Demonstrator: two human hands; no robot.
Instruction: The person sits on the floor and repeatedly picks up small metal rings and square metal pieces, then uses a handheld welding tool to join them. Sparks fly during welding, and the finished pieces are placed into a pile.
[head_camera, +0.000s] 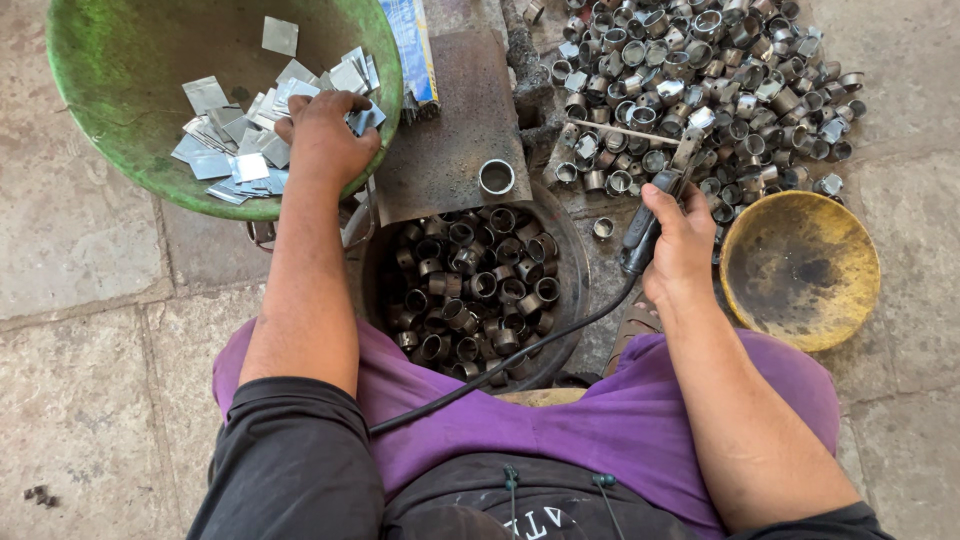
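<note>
Grey metal: my left hand (322, 135) is down in the round green basin (110, 90), palm over the heap of small flat square grey metal plates (230, 150).
Left grip: fingers curl down onto the plates at the near side of the heap; I cannot tell whether a plate is pinched under them, the back of the hand hides it.
Black handle: my right hand (680, 240) is wrapped tight around the black-handled welding tool (645, 225), fingers closed full round it.
Tool tip: the grey metal head points up and away from me, into the edge of the big loose pile of short grey metal rings (700, 80) spread on the stone floor.
Cable: the black cord (500, 360) runs from the handle's lower end across my purple cloth lap (600, 420) towards my left side.
Centre: a dark round tub full of short dark metal rings (470, 290) sits between my arms, just in front of my knees.
Plate: a rusty brown flat steel sheet (440, 130) lies beyond the tub, with one single bright metal ring (497, 177) standing on it, near its front edge.
Right side: a yellow, stained, shallow round bowl (800, 270) sits on the floor just beside my right wrist, nothing in it but dark grime.
Floor: pale stone slabs (80, 260) under everything.
</note>
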